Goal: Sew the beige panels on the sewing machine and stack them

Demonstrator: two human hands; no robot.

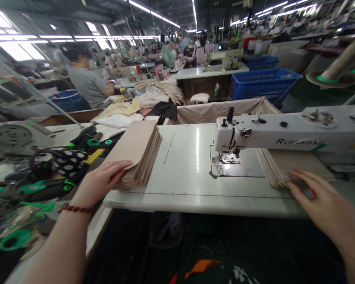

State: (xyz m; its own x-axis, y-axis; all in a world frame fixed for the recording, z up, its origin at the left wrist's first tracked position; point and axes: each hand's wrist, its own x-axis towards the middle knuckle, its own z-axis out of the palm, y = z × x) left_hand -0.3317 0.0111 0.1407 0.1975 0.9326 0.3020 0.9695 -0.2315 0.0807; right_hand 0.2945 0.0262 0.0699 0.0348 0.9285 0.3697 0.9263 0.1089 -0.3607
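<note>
My left hand (109, 173) is at the near corner of a tall stack of flat beige fabric pieces (136, 138). Its fingers are closed on the top piece, whose corner curls up a little; the thumb is hidden. On the right, a second beige stack (296, 161) lies partly under the arm of a white sewing machine (284, 126). My right hand (319, 197) rests its fingertips at that stack's near edge, thumb and fingers apart. Between the stacks are the machine's needle and metal plate (239, 167), with no fabric under the needle.
Green-ended thread cones (35, 187) and a polka-dot cloth (68, 162) crowd the left side. Behind the table (183, 181) stands a cloth-lined bin (201, 112), with blue crates (263, 83) farther back. A person in grey (87, 85) works at the left.
</note>
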